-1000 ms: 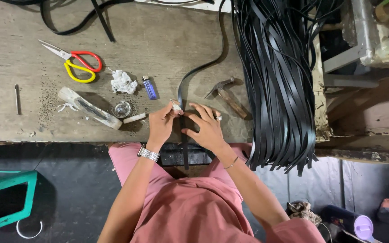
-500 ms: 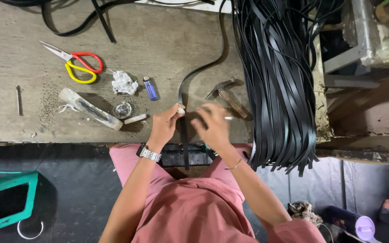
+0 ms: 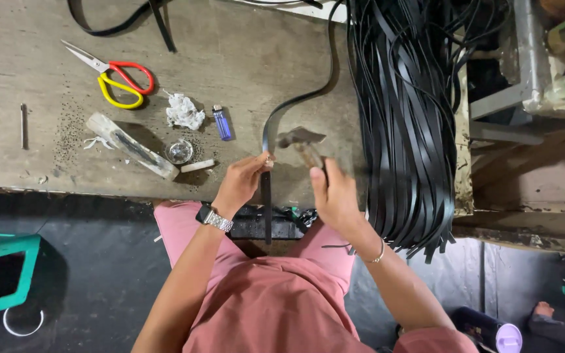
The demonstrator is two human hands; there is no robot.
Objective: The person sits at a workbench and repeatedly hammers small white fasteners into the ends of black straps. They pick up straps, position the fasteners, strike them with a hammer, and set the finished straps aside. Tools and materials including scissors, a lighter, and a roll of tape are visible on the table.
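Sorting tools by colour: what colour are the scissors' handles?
The scissors have one red and one yellow handle, seen clearly in the head view.

Worn grey bench, red/yellow scissors top left, crumpled white paper beside blue lighter, small glass dish, black strap, bundle of black straps at right edge

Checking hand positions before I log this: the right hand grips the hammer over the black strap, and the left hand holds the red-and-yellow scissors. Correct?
Not quite. In the head view the left hand pinches the flat black strap at the edge of the worn wooden bench, not the scissors. The red-and-yellow-handled scissors lie untouched further back on the bench. The right hand does grip the wooden-handled hammer over the strap.
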